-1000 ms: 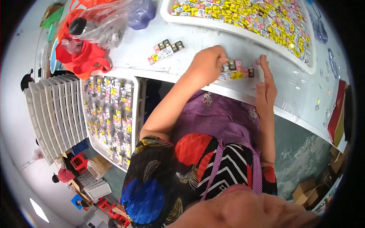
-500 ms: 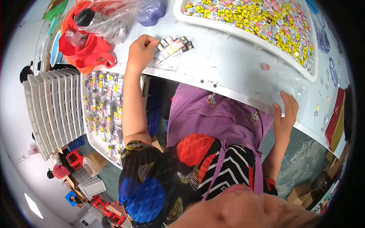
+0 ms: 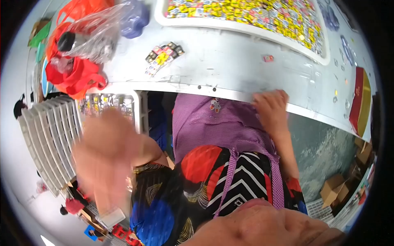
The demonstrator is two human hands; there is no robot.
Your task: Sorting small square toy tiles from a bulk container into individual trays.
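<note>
My left hand (image 3: 107, 137) is smeared by motion beside the table, over the tray of small wrapped pieces (image 3: 124, 102) at the left; its fingers and anything in them cannot be made out. My right hand (image 3: 272, 107) rests at the table's front edge with its fingers curled in; what they hold, if anything, is hidden. On the tabletop lies a small cluster of printed packets (image 3: 163, 58), pink, yellow, white and black, with neither hand on it. One small red-pink piece (image 3: 268, 58) lies alone beyond my right hand.
A large white tray (image 3: 230, 25) full of small yellow, pink and white pieces stands at the back. Red bags (image 3: 78, 78) and a clear plastic bag (image 3: 100, 43) sit at the left, above stacked pale trays (image 3: 51, 135). A red and gold box (image 3: 359, 102) is at the right.
My left hand has left the packet cluster and swung back off the table to the left tray. My right hand has drawn left along the edge, its fingers curling. The view has shifted.
</note>
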